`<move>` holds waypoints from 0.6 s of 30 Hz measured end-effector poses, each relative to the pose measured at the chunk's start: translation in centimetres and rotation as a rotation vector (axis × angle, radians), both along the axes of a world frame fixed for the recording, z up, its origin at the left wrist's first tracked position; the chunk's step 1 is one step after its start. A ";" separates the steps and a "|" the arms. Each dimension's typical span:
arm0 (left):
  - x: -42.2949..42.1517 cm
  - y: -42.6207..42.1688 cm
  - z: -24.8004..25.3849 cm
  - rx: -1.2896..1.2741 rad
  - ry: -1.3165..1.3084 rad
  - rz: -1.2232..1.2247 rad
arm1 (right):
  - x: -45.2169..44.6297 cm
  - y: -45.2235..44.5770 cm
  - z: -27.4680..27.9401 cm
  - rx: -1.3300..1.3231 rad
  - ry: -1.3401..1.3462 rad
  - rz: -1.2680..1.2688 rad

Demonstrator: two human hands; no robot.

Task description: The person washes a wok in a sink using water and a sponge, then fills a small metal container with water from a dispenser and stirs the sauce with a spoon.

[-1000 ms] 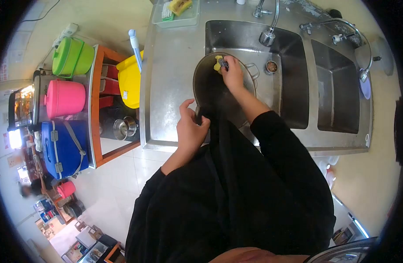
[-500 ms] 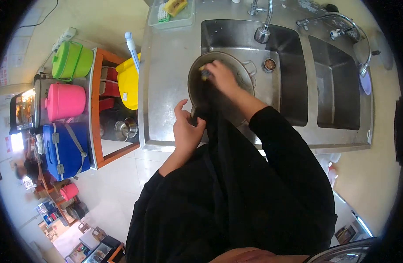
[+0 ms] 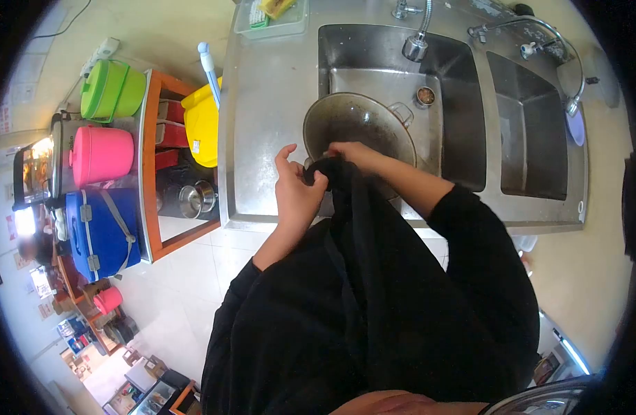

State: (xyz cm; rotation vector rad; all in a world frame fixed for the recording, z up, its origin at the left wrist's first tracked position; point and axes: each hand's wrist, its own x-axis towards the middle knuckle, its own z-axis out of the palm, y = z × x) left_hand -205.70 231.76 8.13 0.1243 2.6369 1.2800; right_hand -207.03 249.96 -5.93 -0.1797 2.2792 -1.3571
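A large metal wok (image 3: 373, 124) rests tilted over the left side of the sink basin, its loop handle (image 3: 403, 111) pointing to the far right. At its near-left rim, my left hand (image 3: 296, 197) curls around the opposite handle, which is mostly hidden by bunched black cloth (image 3: 332, 176); the thumb and forefinger show apart. Inside the wok, close to the near rim, my right hand (image 3: 352, 152) is closed and pressed down. The yellow-and-dark scrubbing sponge seen in it earlier is now hidden by the fingers and cloth.
A small round cup of brown bits (image 3: 425, 97) stands in the sink basin (image 3: 463, 124). Above it hangs a spray faucet (image 3: 415, 48). A clear tub (image 3: 290, 26) holding a yellow sponge sits at the back left. A yellow basin (image 3: 204, 128) leans beside the counter.
My right hand has swept from the far-left inside of the wok toward the near rim. The wok has shifted slightly right and nearer. My left hand has stayed about where it was.
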 end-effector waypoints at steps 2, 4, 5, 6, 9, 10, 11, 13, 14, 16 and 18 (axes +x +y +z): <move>0.4 -0.4 -0.5 0.021 0.017 -0.003 | 1.3 0.4 1.4 -0.080 0.188 0.086; 0.6 -1.1 -1.1 0.016 0.029 -0.006 | 1.8 1.5 4.2 0.208 0.013 0.311; 0.7 -1.5 -1.4 0.001 0.029 -0.005 | 2.0 2.2 4.9 0.353 -0.078 0.427; 0.9 -1.8 -1.6 -0.014 0.026 -0.003 | 2.4 3.6 2.8 0.426 0.010 0.373; 1.3 -1.5 -1.0 0.008 0.009 -0.006 | 0.3 5.5 1.2 0.788 0.097 0.092; 1.4 -1.4 -1.1 0.003 0.005 -0.018 | -0.8 5.8 0.4 0.838 0.218 0.008; 1.3 -1.3 -1.1 -0.003 0.004 -0.032 | -1.9 6.1 -0.3 0.884 0.342 -0.079; 1.3 -1.2 -1.0 -0.021 0.020 -0.046 | -4.0 5.0 0.9 0.855 0.479 -0.076; 1.2 -1.1 -0.9 -0.032 0.036 -0.044 | -5.1 4.3 1.5 0.839 0.547 -0.078; 1.1 -1.1 -0.7 -0.054 0.058 -0.037 | -7.4 3.3 1.9 0.817 0.798 -0.054; 1.1 -1.4 -0.6 -0.079 0.064 -0.031 | -8.6 3.5 2.4 0.792 0.944 -0.019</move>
